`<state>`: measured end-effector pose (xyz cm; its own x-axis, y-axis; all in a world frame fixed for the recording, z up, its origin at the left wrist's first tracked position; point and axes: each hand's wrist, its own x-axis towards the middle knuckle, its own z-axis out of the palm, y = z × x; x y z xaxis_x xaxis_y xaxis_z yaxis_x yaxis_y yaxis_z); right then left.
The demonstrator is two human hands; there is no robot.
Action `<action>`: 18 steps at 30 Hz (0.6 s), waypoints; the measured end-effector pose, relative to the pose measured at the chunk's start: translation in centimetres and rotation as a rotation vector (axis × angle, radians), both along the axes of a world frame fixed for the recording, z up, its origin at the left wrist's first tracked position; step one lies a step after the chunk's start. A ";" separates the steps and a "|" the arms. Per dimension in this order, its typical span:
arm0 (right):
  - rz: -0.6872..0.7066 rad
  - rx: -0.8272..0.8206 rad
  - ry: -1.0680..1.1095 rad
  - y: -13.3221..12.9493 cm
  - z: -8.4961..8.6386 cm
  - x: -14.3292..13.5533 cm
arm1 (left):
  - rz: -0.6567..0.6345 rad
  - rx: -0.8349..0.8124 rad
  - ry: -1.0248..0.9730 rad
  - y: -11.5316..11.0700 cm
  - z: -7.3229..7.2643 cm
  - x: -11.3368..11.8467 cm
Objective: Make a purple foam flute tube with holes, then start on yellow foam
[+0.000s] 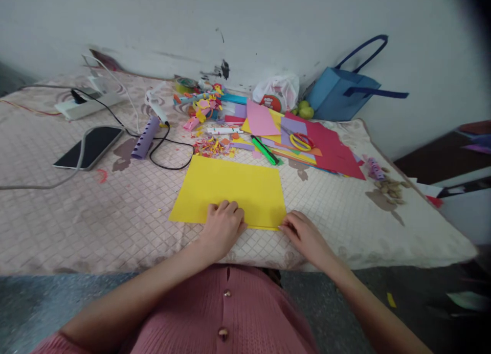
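A sheet of yellow paper (233, 182) lies flat on the patterned tablecloth in front of me. Along its near edge, a narrow strip (264, 227) seems folded or doubled. My left hand (223, 226) rests on the middle of that edge with its fingers curled and closed on the paper. At the near right corner, my right hand (301, 234) pinches the sheet between thumb and fingers. The fingertips of both hands are partly hidden. Beyond the far edge of the sheet lies a green utility knife (264, 150).
Scissors (300, 140) lie on coloured paper sheets (330, 144). Paper scraps (213, 147), a rolled purple paper tube (146, 137), a phone-like tablet (90, 148) and a power strip (88, 104) with cables are left and behind. A blue bag (341, 93) stands back right; peanuts (391, 187) lie right.
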<state>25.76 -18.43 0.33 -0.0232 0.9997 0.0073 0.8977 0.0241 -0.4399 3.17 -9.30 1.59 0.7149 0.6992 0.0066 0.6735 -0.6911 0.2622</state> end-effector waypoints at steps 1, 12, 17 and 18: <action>-0.002 0.002 -0.007 0.0 -0.1 0.0 | -0.002 -0.003 0.003 0.0 0.1 0.0; -0.015 0.064 -0.043 -0.2 -0.2 0.0 | -0.004 -0.046 0.011 0.0 0.7 0.0; -0.014 0.065 -0.034 -0.1 -0.1 0.0 | -0.007 -0.025 -0.012 0.0 0.6 0.0; -0.014 0.068 -0.032 -0.1 -0.2 0.0 | -0.008 -0.023 -0.015 0.0 0.5 0.0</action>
<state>25.76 -18.49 0.17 -0.0105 0.9972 0.0744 0.9117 0.0401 -0.4088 3.13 -9.34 2.13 0.7201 0.6939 0.0009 0.6643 -0.6897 0.2882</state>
